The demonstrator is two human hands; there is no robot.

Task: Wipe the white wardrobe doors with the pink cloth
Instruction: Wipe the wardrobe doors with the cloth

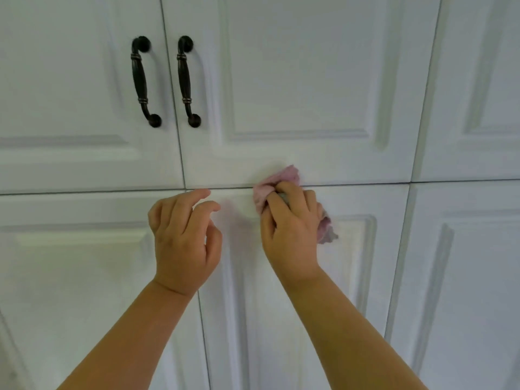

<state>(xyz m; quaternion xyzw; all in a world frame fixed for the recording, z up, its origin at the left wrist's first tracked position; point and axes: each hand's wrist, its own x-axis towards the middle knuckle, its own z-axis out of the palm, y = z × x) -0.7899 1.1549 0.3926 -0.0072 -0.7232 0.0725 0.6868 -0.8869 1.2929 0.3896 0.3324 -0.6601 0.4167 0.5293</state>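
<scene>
Operator: Forearms enter from the bottom edge. What does each hand hold?

Technician: Right hand (291, 220) grips the bunched pink cloth (277, 181), pressing it against the wardrobe doors (295, 80) at the horizontal seam between the upper and lower doors. Left hand (183, 237) holds nothing, its fingers loosely curled, just beside the right hand.

Operator: Which way for the next pass?

Technician: Judgement: cloth protrudes above the fingers; the upper panel lies directly above, the dark handles (166, 81) up-left. The right hand is nearer.
</scene>
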